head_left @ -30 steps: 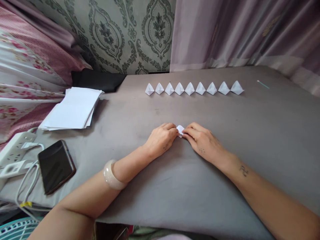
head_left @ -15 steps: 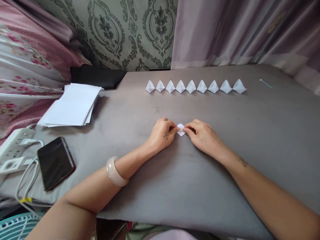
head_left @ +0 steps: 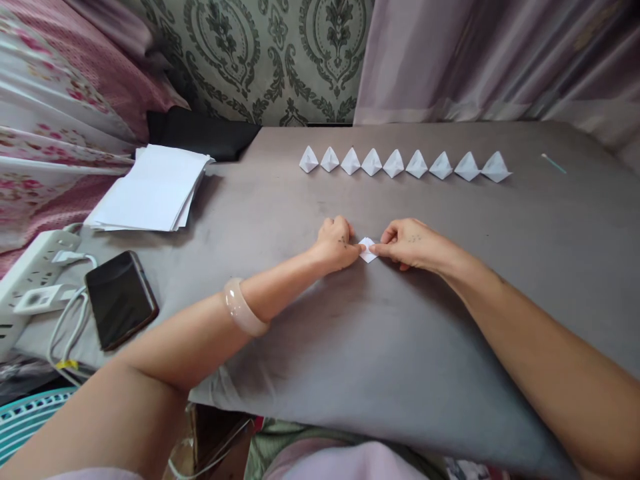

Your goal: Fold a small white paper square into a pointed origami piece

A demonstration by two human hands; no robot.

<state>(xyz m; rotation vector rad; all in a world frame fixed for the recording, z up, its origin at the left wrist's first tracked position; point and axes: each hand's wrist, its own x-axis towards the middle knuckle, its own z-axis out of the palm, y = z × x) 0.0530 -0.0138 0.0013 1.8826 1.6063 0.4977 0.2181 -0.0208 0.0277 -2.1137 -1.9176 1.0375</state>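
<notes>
A small folded white paper (head_left: 369, 255) lies between my two hands near the middle of the table, its lower corner pointing toward me. My left hand (head_left: 337, 244) is closed, with the thumb on the paper's left side and the other fingers curled. From the other side, my right hand (head_left: 407, 244) holds the paper's right part with its thumb, fingers bent beneath. Farther back stands a row of several folded white paper shapes (head_left: 371, 163), pointed at the top and spreading at the sides. Creases on the paper in my hands are too small to make out.
A stack of white paper (head_left: 150, 190) lies at the left, in front of a black folded item (head_left: 200, 135). Nearer me are a phone (head_left: 121, 300) and a white power strip (head_left: 35, 280) with cables. A thin blue stick (head_left: 555, 164) rests at the far right.
The view has tilted and shifted slightly. My fingers have changed their hold: both thumbs now lie across the paper, and the right hand has turned more on its side.
</notes>
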